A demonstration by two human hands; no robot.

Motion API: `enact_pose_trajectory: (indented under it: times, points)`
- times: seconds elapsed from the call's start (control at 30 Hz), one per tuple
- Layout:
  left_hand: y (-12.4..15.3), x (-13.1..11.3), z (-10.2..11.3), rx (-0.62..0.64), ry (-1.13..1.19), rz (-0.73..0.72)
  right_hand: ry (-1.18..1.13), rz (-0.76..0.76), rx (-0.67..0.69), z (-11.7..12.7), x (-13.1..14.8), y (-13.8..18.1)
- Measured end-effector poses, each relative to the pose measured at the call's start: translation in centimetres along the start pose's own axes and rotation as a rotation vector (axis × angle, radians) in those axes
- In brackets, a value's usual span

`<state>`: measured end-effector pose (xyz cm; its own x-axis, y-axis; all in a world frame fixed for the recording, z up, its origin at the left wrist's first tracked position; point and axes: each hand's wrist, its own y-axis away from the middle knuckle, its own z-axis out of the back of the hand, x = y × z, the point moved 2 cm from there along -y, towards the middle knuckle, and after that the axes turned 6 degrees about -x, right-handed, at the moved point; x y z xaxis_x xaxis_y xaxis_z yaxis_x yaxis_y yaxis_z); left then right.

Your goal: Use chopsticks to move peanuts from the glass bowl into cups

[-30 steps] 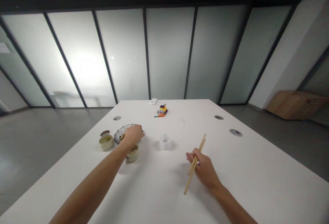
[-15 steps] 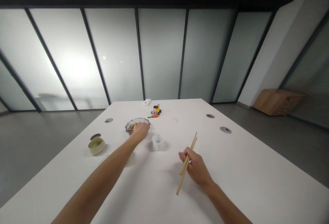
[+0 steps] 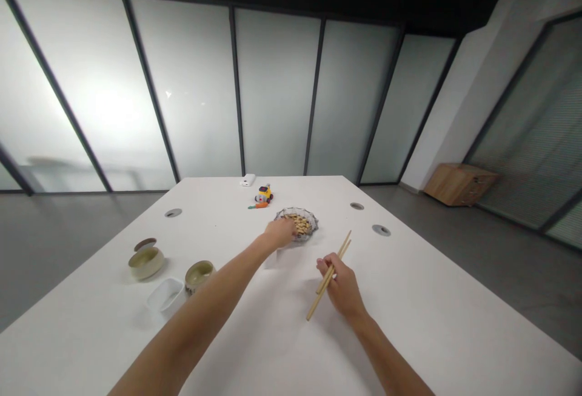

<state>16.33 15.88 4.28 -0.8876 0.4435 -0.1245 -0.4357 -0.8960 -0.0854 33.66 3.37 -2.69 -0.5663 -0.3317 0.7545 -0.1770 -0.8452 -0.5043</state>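
My left hand (image 3: 280,232) reaches far across the white table (image 3: 409,311) and grips the near rim of a clear glass dish (image 3: 305,221) filled with light brown nuts. A small white cup is mostly hidden behind my left forearm. My right hand (image 3: 339,284) rests on the table to the right, closed around a pair of wooden chopsticks (image 3: 328,275) whose tips point up toward the dish.
At the left stand two olive-glazed bowls (image 3: 145,261) (image 3: 199,273), a brown lid (image 3: 144,243) and a white rectangular dish (image 3: 165,294). A small toy car (image 3: 262,193), an orange piece and a white box (image 3: 247,179) lie at the far edge. Round cable ports (image 3: 381,230) dot the tabletop.
My left hand has carried the glass dish from beside the left bowls rightward across the table to a spot above the chopsticks. The right hand has barely moved.
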Motion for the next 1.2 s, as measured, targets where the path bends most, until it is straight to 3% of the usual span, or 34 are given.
enact_pose_trajectory:
  times: [0.2, 0.37, 0.47, 0.57, 0.63, 0.9, 1.07, 1.2]
  points:
    - [3.8, -1.7, -1.1, -0.027, 0.055, -0.138, -0.064, -0.098, -0.242, 1.4, -1.5, -1.0]
    - [7.8, -1.4, -1.7, -0.147, 0.101, -0.244, -0.111, -0.188, -0.287, 1.4, -3.6, -1.5]
    - [9.7, 0.0, -2.1, -0.305, 0.095, -0.145, -0.095, -0.224, -0.269, 1.0, -4.4, -1.6]
    - [10.7, 2.1, -2.8, -0.455, 0.082, 0.068, -0.086, -0.243, -0.229, 0.5, -4.6, -1.5]
    - [10.7, 3.4, -3.4, -0.472, 0.089, 0.152, -0.093, -0.246, -0.205, 0.2, -4.5, -1.4]
    - [11.0, 5.7, -5.1, -0.431, 0.248, 0.236, -0.138, -0.221, -0.178, 0.0, -4.9, -1.1]
    - [12.2, 6.8, -5.7, -0.474, 0.351, 0.263, -0.171, -0.225, -0.089, 0.0, -4.7, -1.1]
    - [12.5, 6.7, -5.8, -0.589, 0.267, 0.323, -0.21, -0.183, -0.025, 0.0, -4.1, -1.0]
